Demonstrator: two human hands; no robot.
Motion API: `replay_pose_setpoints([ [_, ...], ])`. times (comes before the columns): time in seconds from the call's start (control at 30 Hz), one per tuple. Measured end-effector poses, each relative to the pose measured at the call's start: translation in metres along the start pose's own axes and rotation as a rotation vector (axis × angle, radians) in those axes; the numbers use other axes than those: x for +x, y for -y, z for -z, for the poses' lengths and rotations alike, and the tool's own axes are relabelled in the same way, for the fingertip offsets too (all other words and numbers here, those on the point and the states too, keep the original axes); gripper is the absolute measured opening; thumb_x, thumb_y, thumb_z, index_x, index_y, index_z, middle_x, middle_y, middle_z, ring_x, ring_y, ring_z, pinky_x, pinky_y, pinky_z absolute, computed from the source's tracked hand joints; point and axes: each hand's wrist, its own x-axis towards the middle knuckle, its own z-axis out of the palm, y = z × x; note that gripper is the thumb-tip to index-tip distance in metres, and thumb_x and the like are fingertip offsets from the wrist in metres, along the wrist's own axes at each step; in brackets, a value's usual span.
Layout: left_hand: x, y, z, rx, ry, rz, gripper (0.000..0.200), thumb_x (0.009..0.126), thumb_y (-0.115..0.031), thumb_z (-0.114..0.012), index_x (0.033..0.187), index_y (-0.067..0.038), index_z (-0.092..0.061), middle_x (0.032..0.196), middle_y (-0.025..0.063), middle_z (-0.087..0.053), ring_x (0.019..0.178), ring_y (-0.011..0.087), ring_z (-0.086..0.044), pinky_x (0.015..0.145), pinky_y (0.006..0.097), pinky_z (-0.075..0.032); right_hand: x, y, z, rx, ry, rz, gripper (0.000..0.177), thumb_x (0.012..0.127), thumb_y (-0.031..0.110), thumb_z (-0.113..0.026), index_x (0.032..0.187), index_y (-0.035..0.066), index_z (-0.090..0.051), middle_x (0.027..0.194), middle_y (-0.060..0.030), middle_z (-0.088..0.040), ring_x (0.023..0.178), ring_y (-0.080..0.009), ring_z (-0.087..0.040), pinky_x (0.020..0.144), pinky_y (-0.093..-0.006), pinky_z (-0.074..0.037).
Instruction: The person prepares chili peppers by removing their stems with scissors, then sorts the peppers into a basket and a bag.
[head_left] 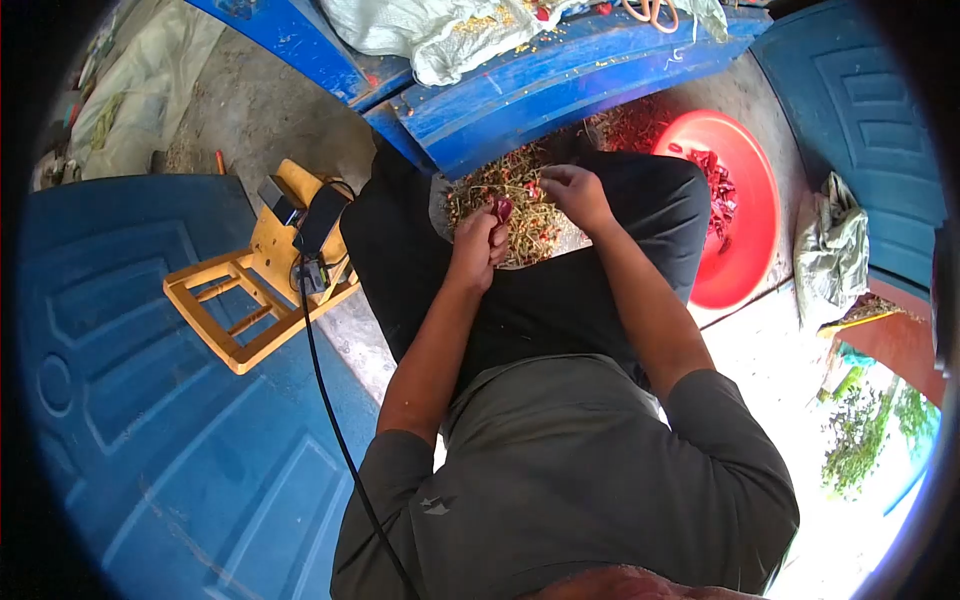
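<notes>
My left hand (478, 247) is closed around a dark red dried chili (502, 208), whose end sticks out above the fingers. To its right, my right hand (577, 194) is held with thumb and fingertips together in a pinch. Anything between those fingertips is too small to make out. Both hands are above a heap of dry stems and chili scraps (535, 232) between my knees. Right of my knee stands a wide red basin (765, 215) with dried red chilies (718, 190) in it.
A blue wooden table (590, 100) with a white sack (440, 45) on it is in front. At left, a wooden chair (240, 355) carries small black devices with a cable. Blue panels (150, 380) lie at left. A crumpled sack (832, 245) is at right, beyond the basin.
</notes>
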Motion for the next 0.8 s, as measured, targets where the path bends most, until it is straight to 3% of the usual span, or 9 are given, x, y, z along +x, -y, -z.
replay_pose_setpoints([
  [0.03, 0.002, 0.001, 0.000, 0.019, 0.004, 0.015, 0.014, 0.093, -0.015, -0.045, 0.102, -0.010, -0.055, 0.063, -0.0033, -0.047, 0.045, 0.0061, -0.037, 0.040, 0.0231, -0.027, -0.003, -0.011, 0.003, -0.377, -0.036, 0.188, 0.032, 0.091, 0.027, -0.067, 0.110, 0.002, -0.072, 0.097, -0.0173, -0.074, 0.086, -0.0301, -0.072, 0.076, -0.0396, -0.054],
  [0.13, 0.008, 0.002, -0.007, -0.035, -0.050, -0.011, 0.014, 0.093, -0.017, -0.046, 0.101, -0.010, -0.055, 0.064, -0.0028, -0.049, 0.046, 0.0063, -0.038, 0.041, 0.0231, -0.029, -0.022, -0.004, 0.007, -0.470, -0.027, 0.155, 0.037, 0.096, 0.038, -0.058, 0.106, 0.006, -0.073, 0.094, -0.0167, -0.073, 0.092, -0.0348, -0.070, 0.081, -0.0442, -0.053],
  [0.2, 0.009, 0.002, -0.005, -0.038, -0.042, 0.010, 0.014, 0.093, -0.017, -0.046, 0.100, -0.010, -0.056, 0.065, -0.0029, -0.049, 0.046, 0.0065, -0.039, 0.042, 0.0232, -0.029, -0.033, 0.034, 0.007, -0.489, 0.064, -0.155, 0.052, 0.099, 0.052, -0.047, 0.095, 0.008, -0.074, 0.084, -0.0138, -0.072, 0.088, -0.0356, -0.069, 0.082, -0.0471, -0.051],
  [0.27, 0.013, 0.006, -0.002, -0.034, -0.027, 0.021, 0.014, 0.093, -0.018, -0.046, 0.100, -0.010, -0.056, 0.065, -0.0029, -0.049, 0.047, 0.0067, -0.040, 0.042, 0.0232, -0.030, -0.037, 0.046, 0.006, -0.514, 0.068, -0.133, 0.050, 0.100, 0.050, -0.047, 0.094, 0.007, -0.073, 0.085, -0.0153, -0.071, 0.089, -0.0361, -0.069, 0.080, -0.0451, -0.051],
  [0.33, 0.013, 0.013, 0.004, 0.015, -0.034, -0.002, 0.015, 0.094, -0.020, -0.047, 0.100, -0.011, -0.057, 0.065, -0.0034, -0.050, 0.047, 0.0066, -0.040, 0.042, 0.0231, -0.031, -0.036, 0.032, -0.007, 0.040, 0.063, -0.020, 0.041, 0.096, 0.040, -0.063, 0.115, 0.004, -0.068, 0.098, -0.0145, -0.073, 0.092, -0.0284, -0.071, 0.083, -0.0393, -0.053],
  [0.4, 0.008, 0.007, -0.005, 0.109, -0.106, -0.033, 0.015, 0.095, -0.020, -0.047, 0.098, -0.012, -0.059, 0.065, -0.0029, -0.050, 0.047, 0.0061, -0.040, 0.042, 0.0225, -0.031, -0.040, 0.042, -0.019, -0.075, 0.115, 0.088, 0.056, 0.094, 0.037, -0.070, 0.134, 0.001, -0.058, 0.118, -0.0172, -0.069, 0.106, -0.0243, -0.068, 0.091, -0.0355, -0.052],
  [0.47, 0.005, 0.007, -0.004, 0.120, -0.120, 0.032, 0.014, 0.096, -0.021, -0.048, 0.094, -0.013, -0.059, 0.065, -0.0025, -0.050, 0.047, 0.0059, -0.040, 0.041, 0.0223, -0.030, -0.043, 0.044, -0.033, -0.023, 0.232, 0.259, 0.043, 0.089, 0.025, -0.075, 0.123, 0.000, -0.066, 0.115, -0.0171, -0.070, 0.103, -0.0235, -0.069, 0.089, -0.0352, -0.053],
  [0.67, -0.001, 0.005, -0.015, 0.177, -0.110, 0.023, 0.015, 0.096, -0.022, -0.053, 0.095, -0.009, -0.061, 0.064, -0.0025, -0.050, 0.048, 0.0056, -0.041, 0.042, 0.0222, -0.030, -0.051, 0.048, -0.024, 0.019, 0.093, 0.308, 0.023, 0.088, 0.011, -0.074, 0.108, 0.000, -0.072, 0.097, -0.0104, -0.071, 0.091, -0.0184, -0.068, 0.081, -0.0313, -0.054],
  [0.8, 0.003, 0.007, -0.017, 0.185, -0.048, 0.008, 0.014, 0.094, -0.019, -0.055, 0.094, -0.007, -0.062, 0.067, -0.0021, -0.052, 0.049, 0.0063, -0.042, 0.043, 0.0235, -0.029, -0.065, 0.089, 0.038, 0.276, -0.238, 0.273, 0.006, 0.087, 0.002, -0.073, 0.093, 0.004, -0.070, 0.096, -0.0045, -0.069, 0.088, -0.0140, -0.065, 0.081, -0.0277, -0.052],
])
